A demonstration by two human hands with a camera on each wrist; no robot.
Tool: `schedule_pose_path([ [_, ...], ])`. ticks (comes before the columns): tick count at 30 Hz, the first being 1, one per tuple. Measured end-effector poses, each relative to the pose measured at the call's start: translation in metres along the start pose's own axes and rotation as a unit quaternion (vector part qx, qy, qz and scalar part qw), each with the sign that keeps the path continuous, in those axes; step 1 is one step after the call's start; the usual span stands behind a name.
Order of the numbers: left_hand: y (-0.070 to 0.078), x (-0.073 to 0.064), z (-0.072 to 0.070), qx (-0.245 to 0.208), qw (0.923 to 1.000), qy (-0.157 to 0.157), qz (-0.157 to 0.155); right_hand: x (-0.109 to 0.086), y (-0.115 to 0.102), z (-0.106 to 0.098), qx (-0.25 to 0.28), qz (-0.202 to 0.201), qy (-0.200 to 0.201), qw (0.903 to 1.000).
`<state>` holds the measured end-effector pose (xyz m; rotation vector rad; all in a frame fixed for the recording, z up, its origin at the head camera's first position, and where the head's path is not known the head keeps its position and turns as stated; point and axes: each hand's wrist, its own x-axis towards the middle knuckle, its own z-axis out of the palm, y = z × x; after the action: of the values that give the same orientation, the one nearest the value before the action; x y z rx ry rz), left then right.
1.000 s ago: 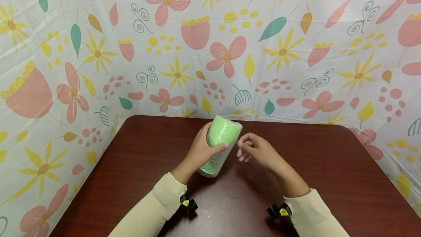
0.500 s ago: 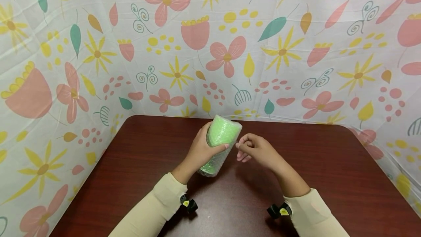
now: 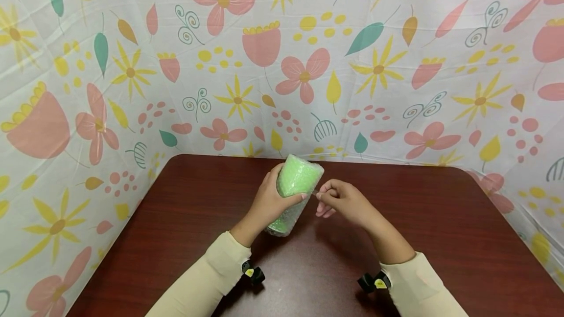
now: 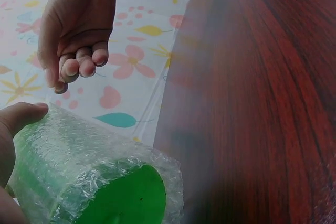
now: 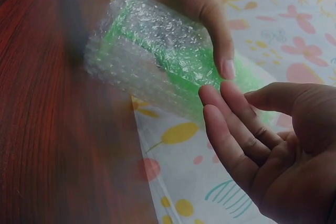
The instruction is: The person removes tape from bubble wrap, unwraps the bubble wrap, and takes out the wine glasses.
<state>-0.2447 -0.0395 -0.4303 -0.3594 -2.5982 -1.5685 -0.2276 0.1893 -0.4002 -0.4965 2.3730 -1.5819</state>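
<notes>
Your left hand [image 3: 269, 198] grips a tilted green cylinder [image 3: 298, 177] in bubble wrap [image 5: 139, 22] over the table [image 3: 198, 185]; your right hand [image 3: 345, 200] seemingly pinches a faint clear strip [image 3: 314, 192]—likely loosening the wrap, next calling for a steady pull.

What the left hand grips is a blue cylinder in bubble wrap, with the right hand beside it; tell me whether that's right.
Not quite: the cylinder is green, not blue, as the head view shows. The rest stands: the left hand grips it, it is in bubble wrap, and the right hand is beside it.
</notes>
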Motion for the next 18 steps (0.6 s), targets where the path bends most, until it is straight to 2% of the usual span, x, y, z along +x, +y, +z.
schedule_pose_path([
  [9, 0.0004, -0.0001, 0.0003, 0.004, 1.0000, 0.002, 0.000, -0.0005, 0.0009, -0.0003, 0.018, -0.007, -0.029, 0.9994],
  [18, 0.0007, -0.0006, -0.0003, -0.002, 1.0000, 0.001, 0.003, -0.0017, -0.0017, -0.0015, 0.004, -0.004, -0.016, 0.9999],
])
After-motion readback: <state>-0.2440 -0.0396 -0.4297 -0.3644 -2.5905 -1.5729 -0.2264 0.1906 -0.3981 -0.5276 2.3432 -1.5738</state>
